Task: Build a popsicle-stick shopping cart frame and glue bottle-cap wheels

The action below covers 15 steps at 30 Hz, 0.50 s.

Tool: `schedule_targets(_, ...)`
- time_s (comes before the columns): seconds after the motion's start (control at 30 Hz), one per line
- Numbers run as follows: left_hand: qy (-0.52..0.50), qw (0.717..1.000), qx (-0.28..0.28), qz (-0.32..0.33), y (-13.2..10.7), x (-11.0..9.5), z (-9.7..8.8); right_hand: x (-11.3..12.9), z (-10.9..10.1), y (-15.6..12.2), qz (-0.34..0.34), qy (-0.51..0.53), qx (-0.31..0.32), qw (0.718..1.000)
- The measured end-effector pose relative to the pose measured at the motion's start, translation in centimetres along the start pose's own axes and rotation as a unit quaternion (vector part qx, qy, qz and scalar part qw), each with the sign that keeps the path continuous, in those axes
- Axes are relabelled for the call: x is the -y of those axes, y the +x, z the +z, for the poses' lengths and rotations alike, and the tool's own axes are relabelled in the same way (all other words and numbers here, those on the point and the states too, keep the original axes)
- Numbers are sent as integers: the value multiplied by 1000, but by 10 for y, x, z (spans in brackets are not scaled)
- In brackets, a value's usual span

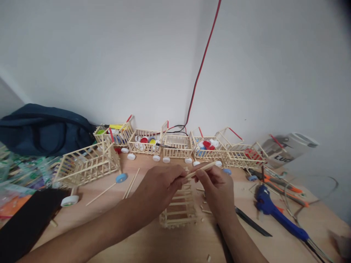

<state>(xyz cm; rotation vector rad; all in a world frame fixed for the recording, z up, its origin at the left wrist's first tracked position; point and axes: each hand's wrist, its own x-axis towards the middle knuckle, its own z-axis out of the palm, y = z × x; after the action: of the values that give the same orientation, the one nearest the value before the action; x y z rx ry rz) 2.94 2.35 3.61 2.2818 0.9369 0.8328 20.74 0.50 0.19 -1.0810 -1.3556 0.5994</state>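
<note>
My left hand and my right hand meet over the middle of the table. Both have their fingers closed on a thin wooden stick, which slants up to the right; whether it is one stick or more I cannot tell. Below them, partly hidden by my hands, lies a small ladder-like frame of wooden sticks. To the left, a stick-built cart stands on bottle-cap wheels, one of them blue. Loose sticks lie between it and my left hand.
Several stick carts line the wall, some holding coloured caps. At right are a blue glue gun, orange-handled pliers, a black blade-like tool and a tilted container. A dark bag and a black slab occupy the left.
</note>
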Motion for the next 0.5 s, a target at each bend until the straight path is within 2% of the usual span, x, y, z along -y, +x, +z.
schedule_targets(0.2,7,1000,-14,4,-2,-5,0,4,-1,-1,-39,13,40,998)
schedule_targets(0.5,-3,998,55,-33,2,-6,-12,7,2,1,-1,11,-6,1000)
